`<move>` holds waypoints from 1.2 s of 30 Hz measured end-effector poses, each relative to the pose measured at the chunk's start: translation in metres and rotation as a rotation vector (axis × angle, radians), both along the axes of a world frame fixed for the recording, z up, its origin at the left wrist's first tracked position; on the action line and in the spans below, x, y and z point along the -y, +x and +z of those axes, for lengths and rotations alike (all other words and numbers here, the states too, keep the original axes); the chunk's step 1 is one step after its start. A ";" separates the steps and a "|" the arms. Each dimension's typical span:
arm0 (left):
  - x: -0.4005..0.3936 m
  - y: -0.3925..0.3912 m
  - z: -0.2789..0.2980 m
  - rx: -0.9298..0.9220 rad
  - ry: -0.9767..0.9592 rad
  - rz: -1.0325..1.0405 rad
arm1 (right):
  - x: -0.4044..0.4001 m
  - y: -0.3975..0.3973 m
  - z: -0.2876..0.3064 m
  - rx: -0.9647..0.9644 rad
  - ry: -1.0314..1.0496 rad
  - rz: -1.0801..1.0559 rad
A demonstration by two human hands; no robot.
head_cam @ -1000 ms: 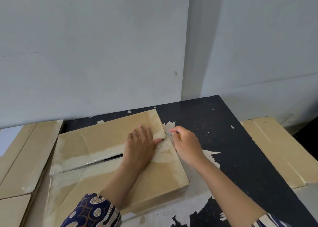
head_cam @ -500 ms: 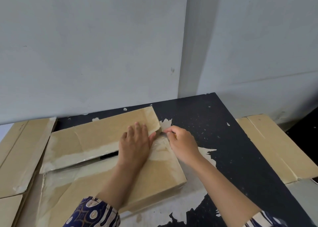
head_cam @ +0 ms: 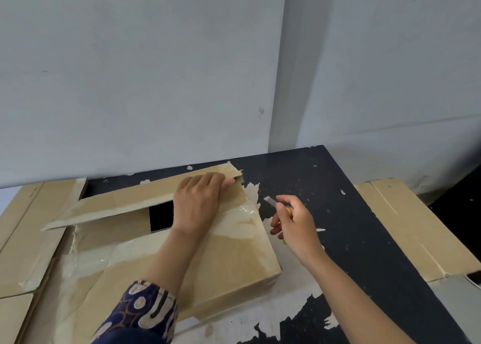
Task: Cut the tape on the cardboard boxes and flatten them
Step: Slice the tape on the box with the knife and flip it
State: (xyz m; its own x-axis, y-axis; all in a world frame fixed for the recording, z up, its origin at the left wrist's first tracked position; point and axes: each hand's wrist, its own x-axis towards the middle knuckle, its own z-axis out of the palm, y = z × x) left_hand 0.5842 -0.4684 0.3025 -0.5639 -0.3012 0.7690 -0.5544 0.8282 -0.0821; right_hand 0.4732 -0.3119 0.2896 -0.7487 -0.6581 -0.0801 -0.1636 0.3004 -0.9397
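Note:
A brown cardboard box (head_cam: 229, 263) lies on the black table (head_cam: 338, 213), with clear tape (head_cam: 242, 210) across its top. Its far flap (head_cam: 125, 203) is raised, and a dark opening shows underneath it. My left hand (head_cam: 197, 203) grips the flap's right end, fingers over the top and thumb near the corner. My right hand (head_cam: 294, 224) is off the box to the right and holds a yellow utility knife (head_cam: 270, 200), whose silver blade points up and left.
Flat cardboard (head_cam: 28, 229) lies at the left, partly under the box. Another taped cardboard box (head_cam: 416, 226) sits at the table's right edge. A grey wall stands right behind the table. The tabletop's black coating is chipped and peeled near me.
My left hand moved from pressing the top to lifting the far flap, which opened upward. My right hand drew the knife away from the box corner to the right.

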 end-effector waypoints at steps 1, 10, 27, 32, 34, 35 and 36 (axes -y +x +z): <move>0.001 0.001 0.000 0.005 0.015 -0.043 | -0.002 -0.002 0.000 -0.001 0.004 0.002; -0.004 0.032 -0.008 0.175 0.018 -0.315 | -0.032 -0.023 -0.026 -0.150 0.212 -0.008; -0.017 0.036 -0.012 0.445 0.310 -0.213 | -0.117 -0.059 -0.123 -0.655 0.887 0.278; -0.030 0.048 -0.010 0.585 0.437 -0.118 | -0.113 -0.050 -0.124 -0.558 0.822 0.192; -0.037 0.059 -0.010 0.546 0.497 -0.074 | -0.097 -0.052 -0.110 -0.583 0.739 0.064; -0.040 0.066 -0.009 0.515 0.556 -0.044 | -0.088 -0.053 -0.102 -0.552 0.690 0.008; -0.043 0.073 -0.008 0.471 0.598 -0.008 | -0.079 -0.054 -0.096 -0.517 0.645 -0.035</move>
